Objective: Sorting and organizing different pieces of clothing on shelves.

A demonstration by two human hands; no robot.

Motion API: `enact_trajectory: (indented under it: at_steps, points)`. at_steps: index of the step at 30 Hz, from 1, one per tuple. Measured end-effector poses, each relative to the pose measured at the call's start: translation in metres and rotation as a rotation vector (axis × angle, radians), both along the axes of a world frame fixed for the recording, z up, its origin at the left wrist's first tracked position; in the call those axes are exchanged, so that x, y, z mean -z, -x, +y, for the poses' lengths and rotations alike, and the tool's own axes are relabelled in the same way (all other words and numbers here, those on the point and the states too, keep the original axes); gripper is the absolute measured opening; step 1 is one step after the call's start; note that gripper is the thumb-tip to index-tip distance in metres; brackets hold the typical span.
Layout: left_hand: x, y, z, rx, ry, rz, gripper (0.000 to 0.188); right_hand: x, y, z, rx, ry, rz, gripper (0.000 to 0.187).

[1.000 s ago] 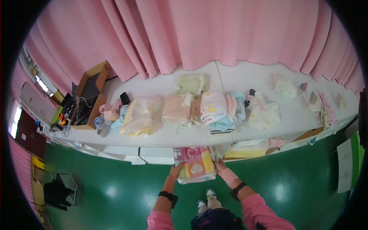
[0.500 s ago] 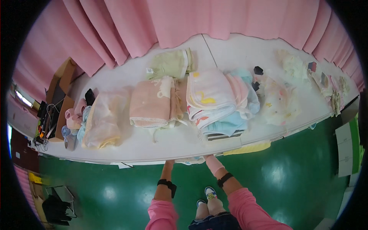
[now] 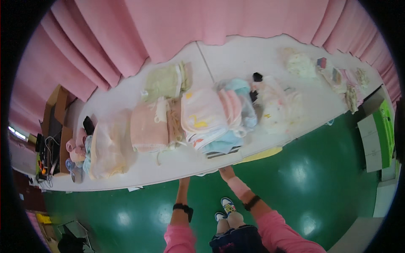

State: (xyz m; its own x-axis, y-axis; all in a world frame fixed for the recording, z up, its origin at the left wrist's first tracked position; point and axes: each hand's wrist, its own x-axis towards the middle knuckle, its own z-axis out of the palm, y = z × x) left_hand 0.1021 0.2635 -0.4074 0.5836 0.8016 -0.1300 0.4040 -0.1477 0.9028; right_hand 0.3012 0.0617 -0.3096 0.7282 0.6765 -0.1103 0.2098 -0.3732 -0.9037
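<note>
Both my arms, in pink sleeves with dark wristbands, reach to the front edge of the white table point(image 3: 143, 179). My left hand point(image 3: 184, 181) goes in under that edge, its fingers hidden. To the right, the back of my right hand point(image 3: 226, 171) shows, but its fingers are also under the edge. A sliver of pale cloth point(image 3: 207, 173) shows between the hands, and a yellow cloth point(image 3: 262, 154) hangs below the edge further right. Above my hands lie a folded pink knit blanket point(image 3: 147, 130) and a stack topped by a white patterned cloth point(image 3: 202, 111).
A green folded cloth point(image 3: 162, 82) lies behind the stacks. Left are a pale yellow bagged item point(image 3: 110, 147), rolled socks point(image 3: 76, 151) and a cardboard box point(image 3: 65, 143). Bagged clothes point(image 3: 278, 109) lie to the right. A pink curtain point(image 3: 177, 25) borders the table's back; a chair point(image 3: 76, 236) stands lower left.
The whole view has turned and shifted, so the table's things sit further left and tilted. My hands remain at the table's front edge, with more of the right hand showing.
</note>
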Motion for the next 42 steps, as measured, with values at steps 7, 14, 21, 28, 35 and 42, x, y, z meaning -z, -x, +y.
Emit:
enact_trajectory:
  at_steps: [7, 14, 21, 28, 35, 42]
  points:
    - [-0.105, -0.111, -0.243, 0.529, 0.327, -0.073, 0.032, 0.038, -0.157, -0.298, 0.401, 0.263, -0.415, 0.021]
    - [-0.111, -0.286, -0.310, 0.173, 0.080, -0.210, 0.036, -0.054, -0.250, -0.276, 0.744, -0.201, 0.267, 0.018]
    - [-0.035, -0.341, -0.248, -0.076, 0.161, -0.428, 0.037, -0.055, -0.337, -0.221, 0.593, -0.210, 0.461, 0.027]
    - [-0.062, -0.313, -0.251, -0.091, 0.280, -0.212, 0.038, -0.024, -0.353, -0.251, 0.508, -0.272, 0.590, 0.030]
    - [-0.053, -0.301, -0.263, -0.089, 0.389, -0.203, 0.039, -0.015, -0.371, -0.268, 0.461, -0.321, 0.612, 0.034]
    - [-0.054, -0.298, -0.268, -0.043, 0.432, -0.195, 0.040, -0.032, -0.361, -0.273, 0.405, -0.367, 0.601, 0.037]
